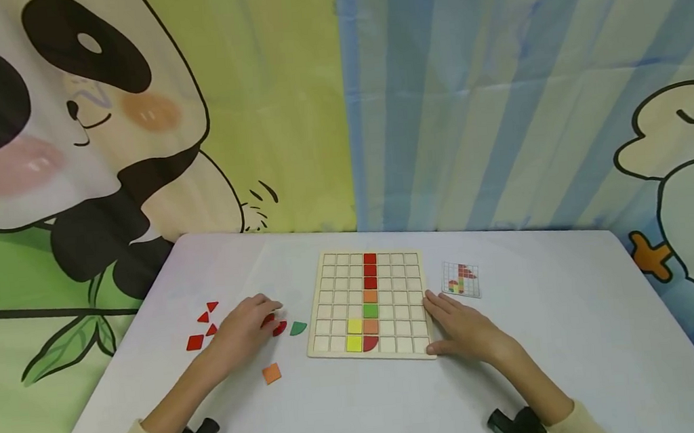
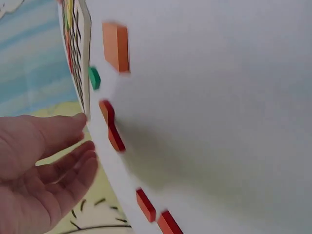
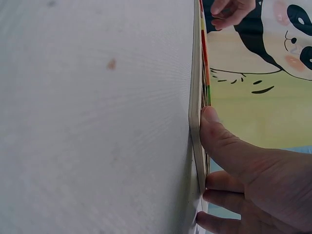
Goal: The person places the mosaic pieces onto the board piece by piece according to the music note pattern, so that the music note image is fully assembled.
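My left hand [image 1: 241, 333] is over the left side of the table, thumb and fingers apart, with nothing between them in the left wrist view. Close by its fingertips lie two red pieces, one a red quarter-circle [image 1: 280, 328], the other partly hidden by the fingers. A green quarter-circle [image 1: 298, 328] lies between them and the wooden grid board [image 1: 402, 307]. My right hand [image 1: 467, 328] rests against the board's right edge, thumb at the near corner. Down the board runs a column of red squares [image 1: 370, 271], orange, green and a red quarter-circle, with yellow squares [image 1: 354, 343] beside its lower end.
Left of my left hand lie small red triangles [image 1: 203, 317] and a red square [image 1: 194, 342]. An orange square [image 1: 271, 373] sits nearer me. Right of the board is a pattern card [image 1: 461, 279] with a printed grid. A patterned curtain [image 1: 290, 112] hangs behind the white table [image 1: 362, 412].
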### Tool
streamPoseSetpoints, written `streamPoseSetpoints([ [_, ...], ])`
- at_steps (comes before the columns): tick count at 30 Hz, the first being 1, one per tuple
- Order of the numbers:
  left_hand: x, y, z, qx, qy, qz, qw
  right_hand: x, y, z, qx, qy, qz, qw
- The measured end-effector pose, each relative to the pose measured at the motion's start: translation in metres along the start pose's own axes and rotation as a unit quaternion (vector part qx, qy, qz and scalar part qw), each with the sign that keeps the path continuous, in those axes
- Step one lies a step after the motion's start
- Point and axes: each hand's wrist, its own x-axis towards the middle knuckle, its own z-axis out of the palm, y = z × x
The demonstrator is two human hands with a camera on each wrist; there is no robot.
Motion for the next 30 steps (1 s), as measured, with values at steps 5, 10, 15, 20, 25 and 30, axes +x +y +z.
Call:
streamPoseSetpoints([
  [5,0.000,-0.016,-0.003,0.018,-0.004,-0.003,0.9998,0.001,0.000,0.000,-0.005,0.000,0.001,1.0000],
  [10,0.002,-0.014,0.003,0.013,-0.040,-0.011,0.9990,0.002,0.001,0.000,-0.010,0.000,-0.001,0.9999],
  [15,0.002,-0.013,0.010,0.017,-0.027,0.002,0.9995,0.002,0.001,0.001,-0.012,0.002,-0.004,0.9999],
  [20,0.005,-0.011,0.012,0.010,-0.026,0.022,0.9993,0.001,0.001,0.001,-0.013,0.003,0.001,0.9999],
  [25,0.012,0.001,0.010,-0.041,-0.042,0.025,0.9980,0.001,0.001,0.001,-0.009,0.004,-0.008,0.9999],
  [30,0.025,0.023,0.011,-0.124,-0.034,0.104,0.9863,0.001,-0.002,0.000,-0.007,0.000,-0.009,0.9999],
])
